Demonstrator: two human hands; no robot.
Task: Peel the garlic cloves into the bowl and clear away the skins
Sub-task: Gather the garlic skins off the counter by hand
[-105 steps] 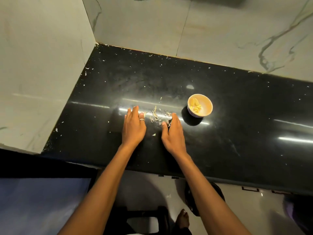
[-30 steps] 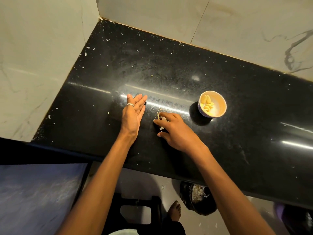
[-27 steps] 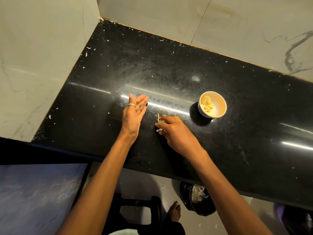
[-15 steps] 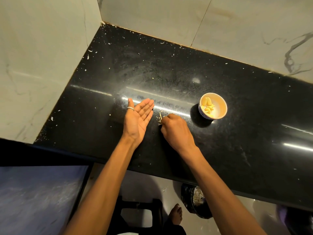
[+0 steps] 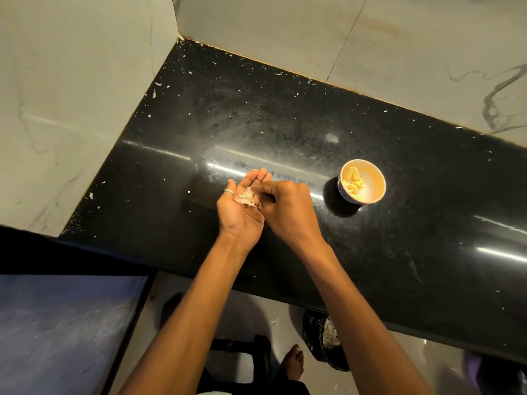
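Note:
My left hand (image 5: 242, 208) lies palm up over the black counter (image 5: 285, 118), fingers straight, with a small heap of papery garlic skins (image 5: 247, 197) in the palm. My right hand (image 5: 288, 206) is right beside it, fingers curled with the tips over the heap; whether they pinch any skin is hidden. A small white bowl (image 5: 370, 192) stands to the right on the counter. Several peeled yellow garlic cloves (image 5: 353, 181) lie inside it.
Pale marble walls close the counter at the left and back. Tiny white flecks are scattered over the counter's back left. Below the front edge, on the floor, sits a dark bin (image 5: 325, 340) with scraps inside, next to my bare foot (image 5: 293, 362).
My left hand turned palm up and lifted. My right hand swept the skins off the counter and brought them into the left palm.

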